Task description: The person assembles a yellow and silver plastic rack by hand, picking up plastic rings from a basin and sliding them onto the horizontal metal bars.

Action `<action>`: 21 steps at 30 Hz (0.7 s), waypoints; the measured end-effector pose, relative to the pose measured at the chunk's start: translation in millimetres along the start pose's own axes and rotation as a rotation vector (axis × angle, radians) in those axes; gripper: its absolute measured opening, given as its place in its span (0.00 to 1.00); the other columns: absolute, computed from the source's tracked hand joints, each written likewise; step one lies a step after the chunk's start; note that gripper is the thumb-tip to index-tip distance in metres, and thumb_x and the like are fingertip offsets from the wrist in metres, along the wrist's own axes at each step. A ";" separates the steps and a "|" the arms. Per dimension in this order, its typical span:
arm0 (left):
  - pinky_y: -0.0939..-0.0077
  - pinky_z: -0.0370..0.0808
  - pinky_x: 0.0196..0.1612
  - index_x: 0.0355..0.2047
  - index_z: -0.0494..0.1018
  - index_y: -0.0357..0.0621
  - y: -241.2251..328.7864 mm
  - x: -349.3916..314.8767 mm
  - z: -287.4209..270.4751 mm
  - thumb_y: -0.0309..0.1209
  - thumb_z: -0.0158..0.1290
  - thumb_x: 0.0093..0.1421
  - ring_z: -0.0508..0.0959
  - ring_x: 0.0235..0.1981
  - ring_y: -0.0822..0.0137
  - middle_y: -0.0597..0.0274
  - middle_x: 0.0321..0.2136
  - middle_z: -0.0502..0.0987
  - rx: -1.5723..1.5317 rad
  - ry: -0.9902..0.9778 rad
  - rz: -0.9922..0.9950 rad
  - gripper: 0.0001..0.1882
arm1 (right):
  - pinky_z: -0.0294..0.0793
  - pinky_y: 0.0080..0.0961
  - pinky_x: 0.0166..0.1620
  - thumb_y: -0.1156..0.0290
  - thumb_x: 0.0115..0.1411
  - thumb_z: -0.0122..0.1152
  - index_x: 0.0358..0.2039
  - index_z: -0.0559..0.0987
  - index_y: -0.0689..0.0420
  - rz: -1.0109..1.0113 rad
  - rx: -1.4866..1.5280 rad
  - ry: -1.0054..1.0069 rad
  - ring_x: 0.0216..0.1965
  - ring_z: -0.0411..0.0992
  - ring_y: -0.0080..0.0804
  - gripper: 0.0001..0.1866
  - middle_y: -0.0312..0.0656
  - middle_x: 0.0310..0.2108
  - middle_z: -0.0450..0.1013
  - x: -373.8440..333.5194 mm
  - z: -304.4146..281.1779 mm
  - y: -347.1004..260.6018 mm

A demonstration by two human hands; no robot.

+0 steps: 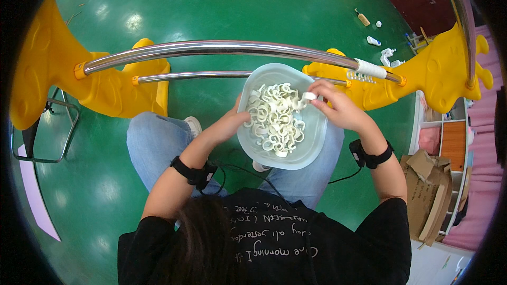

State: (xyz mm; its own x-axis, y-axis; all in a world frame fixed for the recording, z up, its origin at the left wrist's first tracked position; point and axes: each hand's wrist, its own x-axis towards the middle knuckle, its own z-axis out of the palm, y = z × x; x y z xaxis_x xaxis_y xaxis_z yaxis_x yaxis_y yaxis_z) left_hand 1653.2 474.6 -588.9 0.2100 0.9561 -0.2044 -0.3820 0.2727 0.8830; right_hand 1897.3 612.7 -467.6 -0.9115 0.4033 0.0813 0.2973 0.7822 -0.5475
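Note:
A pale blue plastic basin (315, 145) rests over my thighs, holding a heap of white plastic curtain rings (274, 119), each an open loop with a small eyelet. My left hand (237, 121) grips the basin's left side, thumb over the rim and fingers hidden outside. Above the basin's right part, my right hand (336, 104) pinches a white curtain ring (309, 96) between thumb and fingers. Beyond the basin runs a shiny upper metal rail (222, 47). A tight row of white curtain rings (369, 68) sits on that rail toward its right end.
Yellow animal-shaped plastic stands (53, 58) hold the rails at both ends, with a lower rail (206, 75) beneath. Bottles (363, 19) lie on the green floor at far right. Flattened cardboard (428, 195) leans by a shelf (453, 142). A folding chair (53, 126) stands left.

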 end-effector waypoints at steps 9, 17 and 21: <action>0.72 0.51 0.61 0.63 0.39 0.39 -3.4 1.3 -3.1 0.27 0.41 0.49 0.53 0.60 0.60 0.51 0.58 0.54 -0.034 0.008 -0.054 0.41 | 0.72 0.19 0.39 0.71 0.63 0.50 0.40 0.73 0.63 0.366 0.693 0.106 0.38 0.72 0.24 0.09 0.38 0.38 0.73 -18.4 -1.9 -7.0; 0.75 0.60 0.56 0.63 0.46 0.40 -14.0 2.9 -5.1 0.30 0.44 0.52 0.64 0.53 0.66 0.57 0.54 0.63 -0.006 0.062 0.019 0.37 | 0.75 0.24 0.38 0.73 0.63 0.49 0.43 0.68 0.60 0.317 0.904 0.139 0.38 0.76 0.35 0.09 0.47 0.43 0.73 -22.1 9.0 -4.7; 0.75 0.60 0.56 0.63 0.46 0.40 -11.5 2.4 -3.7 0.30 0.44 0.52 0.64 0.53 0.66 0.56 0.54 0.63 -0.002 0.070 0.023 0.37 | 0.75 0.24 0.37 0.73 0.62 0.50 0.42 0.66 0.58 0.261 0.996 0.126 0.31 0.77 0.35 0.09 0.54 0.48 0.70 -23.1 11.6 -4.1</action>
State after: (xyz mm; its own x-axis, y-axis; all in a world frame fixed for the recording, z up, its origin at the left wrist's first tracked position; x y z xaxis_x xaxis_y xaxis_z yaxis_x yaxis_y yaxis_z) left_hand 1654.7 474.2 -601.1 0.1375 0.9672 -0.2137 -0.3874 0.2511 0.8871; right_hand 1913.8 594.6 -476.9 -0.7991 0.5955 -0.0832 0.0590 -0.0601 -0.9964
